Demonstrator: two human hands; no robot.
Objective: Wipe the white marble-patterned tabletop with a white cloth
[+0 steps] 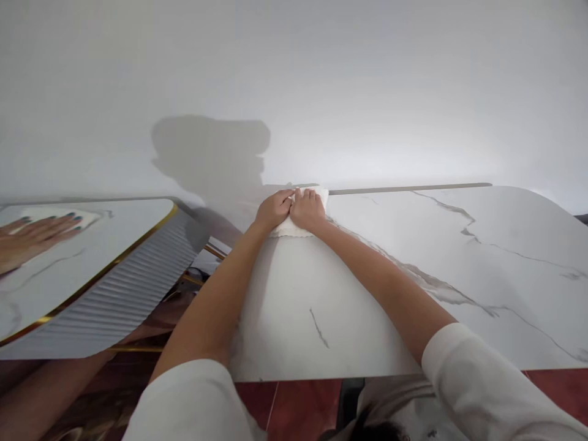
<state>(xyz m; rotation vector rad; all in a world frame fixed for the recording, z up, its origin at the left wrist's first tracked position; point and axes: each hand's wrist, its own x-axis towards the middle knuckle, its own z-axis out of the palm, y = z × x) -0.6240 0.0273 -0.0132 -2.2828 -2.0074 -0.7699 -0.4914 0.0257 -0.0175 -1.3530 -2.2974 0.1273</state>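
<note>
Both of my arms reach straight out over a white marble-patterned tabletop (358, 343). At its far edge by the wall lies a folded white cloth (294, 231) with a slightly wavy near edge. My left hand (274, 208) grips the cloth's left side with bent fingers. Pressed against it, my right hand (307, 208) has its fingers curled over the middle of the cloth, leaving the right corner showing. The hands touch each other, and both palms are hidden.
On the left, another person's hand (41, 236) lies flat on a white cloth (87, 217) atop a gold-edged marble-patterned table (59, 288) with ribbed sides. A gap separates the two tables. The pale wall (367, 92) stands behind; red floor tiles (303, 410) show below.
</note>
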